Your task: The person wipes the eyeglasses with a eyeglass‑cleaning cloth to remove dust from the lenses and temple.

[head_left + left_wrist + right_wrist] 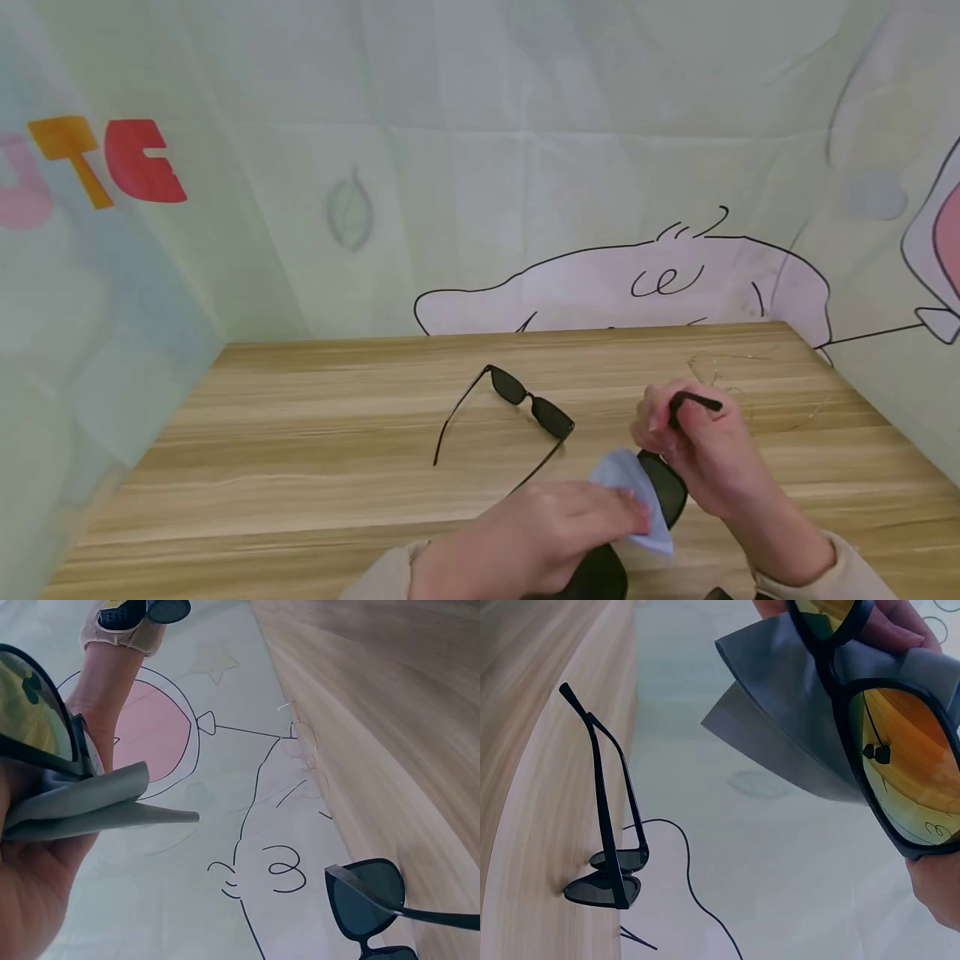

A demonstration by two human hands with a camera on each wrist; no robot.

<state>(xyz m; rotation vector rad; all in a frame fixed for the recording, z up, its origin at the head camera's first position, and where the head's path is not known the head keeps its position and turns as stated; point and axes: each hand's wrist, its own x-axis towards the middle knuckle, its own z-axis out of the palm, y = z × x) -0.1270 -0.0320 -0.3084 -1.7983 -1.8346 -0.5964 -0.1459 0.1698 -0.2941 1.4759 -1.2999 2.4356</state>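
A black-framed pair of sunglasses [666,493] is held up over the near part of the table, its lenses mirroring yellow and orange in the right wrist view. My right hand [705,450] grips it at one side, a dark temple arm sticking out past the thumb. With my left hand [551,529] I pinch a folded light blue cleaning cloth [626,475] against the frame between the two lenses. In the right wrist view the cloth [787,705] spreads behind the bridge, and left-hand fingers [892,626] show beyond it. The left hand covers part of the near lens.
A second pair of black sunglasses [551,418] lies on the wooden table [300,433] left of my hands, its temples unfolded. Behind the right hand lie thin wire-framed glasses [712,360], faint against the wood. A printed cloth backdrop [465,167] rises at the table's far edge.
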